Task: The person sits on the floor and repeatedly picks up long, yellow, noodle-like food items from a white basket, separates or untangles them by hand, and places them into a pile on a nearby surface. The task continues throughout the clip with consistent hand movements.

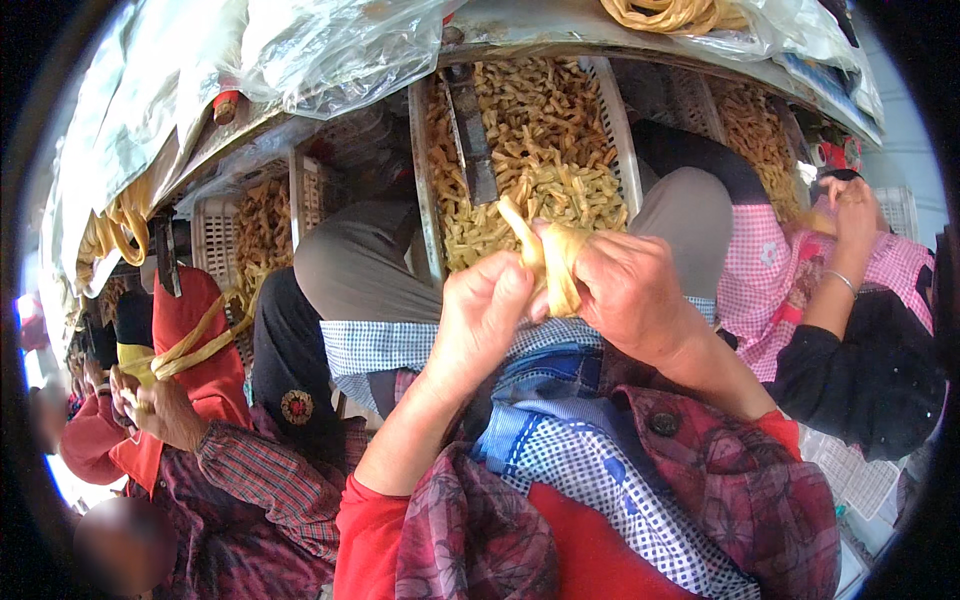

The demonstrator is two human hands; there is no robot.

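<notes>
My left hand (480, 311) and my right hand (637, 292) are close together above my lap, both gripping a pale yellow, pliable strip (562, 270). The strip is looped between the hands, and one rolled end (516, 219) sticks up past my left thumb. Just beyond them stands a plastic crate (616, 124) with slotted sides. It holds many short, twisted yellow-brown pieces (540, 135); those nearest me look paler. A dark, flat metal piece (470, 139) extends down over the crate from the worktable's edge.
Clear plastic sheeting (337, 52) covers the worktable, where coiled yellow strips (671, 15) lie. At left, a co-worker's hands (154, 409) hold a long strip (202, 349). Another co-worker's hand (855, 210) is at right. More crates (217, 232) stand under the table.
</notes>
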